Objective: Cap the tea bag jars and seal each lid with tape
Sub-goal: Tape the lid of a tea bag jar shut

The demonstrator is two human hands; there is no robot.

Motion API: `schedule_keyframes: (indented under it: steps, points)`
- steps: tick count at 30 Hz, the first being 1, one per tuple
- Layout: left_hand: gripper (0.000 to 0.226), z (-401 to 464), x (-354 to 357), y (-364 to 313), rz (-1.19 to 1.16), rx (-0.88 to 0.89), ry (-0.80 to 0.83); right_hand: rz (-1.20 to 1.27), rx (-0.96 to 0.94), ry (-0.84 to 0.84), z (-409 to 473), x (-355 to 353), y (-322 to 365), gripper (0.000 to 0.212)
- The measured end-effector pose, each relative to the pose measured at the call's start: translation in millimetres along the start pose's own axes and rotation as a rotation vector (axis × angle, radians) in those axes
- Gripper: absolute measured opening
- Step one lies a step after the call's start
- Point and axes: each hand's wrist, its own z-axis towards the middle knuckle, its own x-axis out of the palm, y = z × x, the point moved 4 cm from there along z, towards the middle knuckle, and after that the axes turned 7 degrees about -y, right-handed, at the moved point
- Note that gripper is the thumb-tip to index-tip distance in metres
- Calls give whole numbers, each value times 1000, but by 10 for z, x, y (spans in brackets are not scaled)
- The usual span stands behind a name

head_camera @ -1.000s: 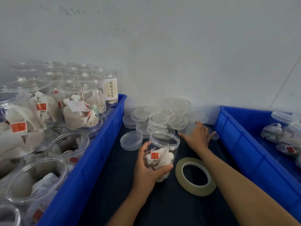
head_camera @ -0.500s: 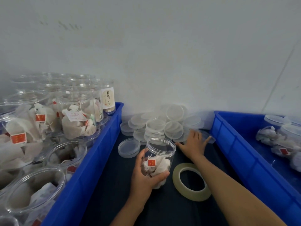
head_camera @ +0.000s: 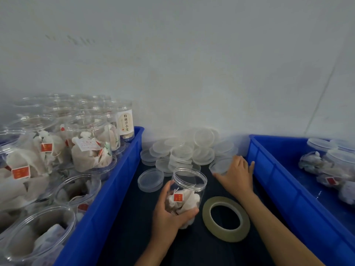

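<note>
The left blue bin [head_camera: 107,214] ran along my left side, packed with open clear jars of tea bags [head_camera: 90,146], one far jar bearing a white label. The right blue bin [head_camera: 284,189] lay along my right, holding a few capped jars [head_camera: 338,164] at its far end. Between the bins stretched the dark table surface [head_camera: 134,223], and at its far end, against the wall, sat a heap of clear lids [head_camera: 192,150]. A single lid [head_camera: 150,179] lay apart from the heap, just left of the jar I held.

The roll of tape [head_camera: 226,221] lay flat on the dark surface near me, just right of my left hand and under my right forearm's line, touching neither hand as far as I could see.

My left hand [head_camera: 171,214] was wrapped round the lower body of the open jar [head_camera: 189,191], thumb on its left side and fingers curled across the near side; the jar stood tilted a little, its mouth uncapped, tea bags with a red tag inside.

My right hand [head_camera: 237,177] reached farther out, to the right of that jar, fingers and thumb closed on the edge of one clear lid [head_camera: 221,166] at the near right fringe of the heap, close to the right bin's wall.
</note>
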Motion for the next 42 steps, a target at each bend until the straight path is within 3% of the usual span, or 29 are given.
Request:
schedule_keyframes:
  steps: [3,8,10,14,17,27,33,39,42]
  points:
    - [89,-36,-11,-81,49,45,29,183,-62,4,-262,-234,-34,92]
    - [93,-72,-151,-118,115,66,-6,499,-272,166,-740,-517,67,88]
    - [94,-42,-230,-160,148,77,-16,617,-278,241,-846,-564,123,83]
    - [94,-19,-338,-233,245,137,7,1080,-215,417,-968,-681,240,79]
    - [98,-59,-311,-243,334,198,87,1335,-147,432,-1033,-739,331,73]
    - [102,-126,-192,-300,458,257,171,1392,-80,375,-1183,-713,536,58]
    - [103,-125,-182,-288,464,249,216,1312,-57,272,-1196,-652,586,66]
    - [123,-91,-169,-163,160,49,145,1437,70,161,-1185,-513,532,45]
    - [105,-61,-138,-41,20,-102,174,1532,199,134,-1219,-429,514,44]
